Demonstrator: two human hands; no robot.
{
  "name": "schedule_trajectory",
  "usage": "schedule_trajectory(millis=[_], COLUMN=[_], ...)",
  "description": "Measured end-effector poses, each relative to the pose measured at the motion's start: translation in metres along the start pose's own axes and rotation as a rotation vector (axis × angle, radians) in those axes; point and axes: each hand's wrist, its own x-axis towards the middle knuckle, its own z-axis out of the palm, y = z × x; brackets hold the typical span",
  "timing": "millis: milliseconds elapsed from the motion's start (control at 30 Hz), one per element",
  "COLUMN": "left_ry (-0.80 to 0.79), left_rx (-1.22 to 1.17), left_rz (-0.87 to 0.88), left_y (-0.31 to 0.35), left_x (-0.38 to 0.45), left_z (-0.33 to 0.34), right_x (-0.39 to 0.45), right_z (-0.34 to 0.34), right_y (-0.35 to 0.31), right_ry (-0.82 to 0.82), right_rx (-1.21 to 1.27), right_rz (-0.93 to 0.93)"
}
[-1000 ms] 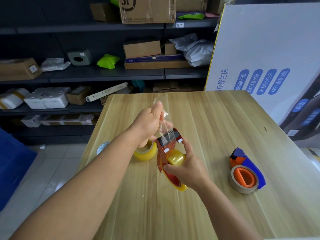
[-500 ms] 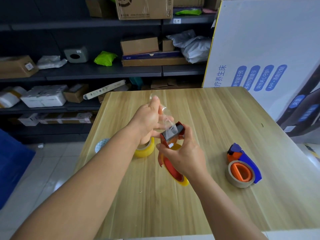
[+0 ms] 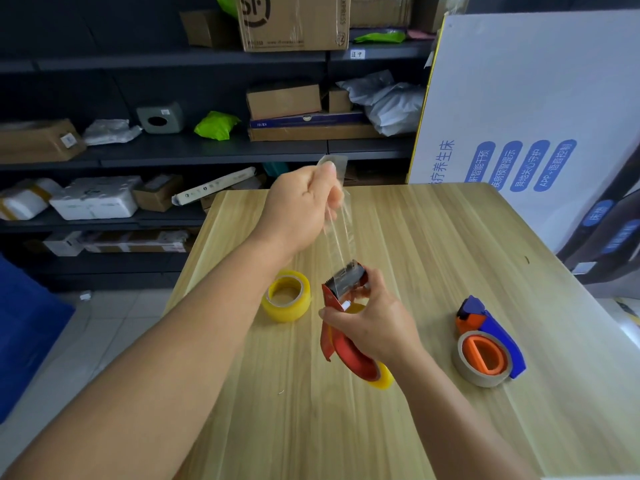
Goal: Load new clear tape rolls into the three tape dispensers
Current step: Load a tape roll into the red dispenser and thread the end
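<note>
Tape trouble is the main worry: the left hand (image 3: pixel 298 206) pinches the free end of a clear strip (image 3: pixel 341 230) and holds it up at about eleven o'clock from the red dispenser (image 3: pixel 341 320), so the sticky face hangs near the fingers (image 3: pixel 329 174) and could fold on itself or cling to skin. If the pull goes crooked, the strip may ride off the roller and wrinkle, or catch early on the toothed blade (image 3: pixel 346 277) and tear short. That blade sits just above the right hand (image 3: pixel 374 327), which grips the dispenser body with curled fingers; a slip there could nick a fingertip. The dispenser is held above the table (image 3: pixel 450 237), with its new yellow-tinted roll (image 3: pixel 382 377) already seated and showing at five o'clock below the hand.

A spare roll (image 3: pixel 286 295) lies flat on the table at nine o'clock from the dispenser, well clear of both hands. The blue and orange dispenser (image 3: pixel 491 341), at three o'clock, seems to hold only a bare cardboard core (image 3: pixel 467 367), so I judge it not yet reloaded. A third dispenser is not in view.

Readable writing: the cardboard box (image 3: pixel 294 22) on the top shelf shows part of an "SF" logo and "EXPRESS" along its edge. The white carton (image 3: pixel 526 98) at one o'clock carries Chinese characters in blue, including "APP+".
</note>
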Motion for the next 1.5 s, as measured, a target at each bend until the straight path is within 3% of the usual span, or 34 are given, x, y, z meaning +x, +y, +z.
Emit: schedule_trajectory(millis=[200, 433, 567, 1100, 1367, 1500], left_ry=[0.099, 0.182, 0.199, 0.197, 0.126, 0.204], left_rx=[-0.030, -0.192, -0.166, -0.615, -0.862, -1.005], left_rz=[-0.004, -0.128, -0.197, -0.891, -0.884, -0.913], left_y=[-0.005, -0.023, -0.043, -0.129, -0.138, -0.135], left_x=[0.006, 0.017, 0.023, -0.002, -0.022, -0.023], left_z=[0.001, -0.005, -0.008, 0.005, 0.004, 0.003], right_x=[0.001, 0.005, 0.001, -0.002, 0.001, 0.001], right_z=[0.000, -0.008, -0.010, -0.020, -0.024, -0.023], right_y=[0.009, 0.012, 0.015, 0.004, 0.004, 0.003], right_ry=[-0.023, -0.032, -0.027, -0.085, -0.081, -0.083], right_rx=[0.031, 0.086, 0.130, 0.275, 0.352, 0.362], right_rz=[0.008, 0.010, 0.009, -0.033, -0.055, -0.067])
